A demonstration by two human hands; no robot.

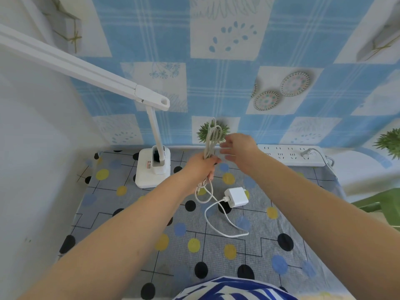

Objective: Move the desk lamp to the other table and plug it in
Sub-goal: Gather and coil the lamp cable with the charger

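Left hand [200, 167] clenched on bundled cord [211, 139], mid-frame — right hand [239, 148] grip released beside the loops. Lamp [153, 167] stands centre-left on surface [281, 213], adapter [236, 197] lying nr centre.

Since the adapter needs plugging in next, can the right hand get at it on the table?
Probably yes: the right hand is open and empty, and the adapter lies uncovered on the table just below it.

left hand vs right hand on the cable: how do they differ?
The left hand is fisted around the coiled white cable; the right hand is open, fingers spread beside the loops. The left sits lower, nearer the lamp base; the right is higher, nearer the power strip. Both are bare.
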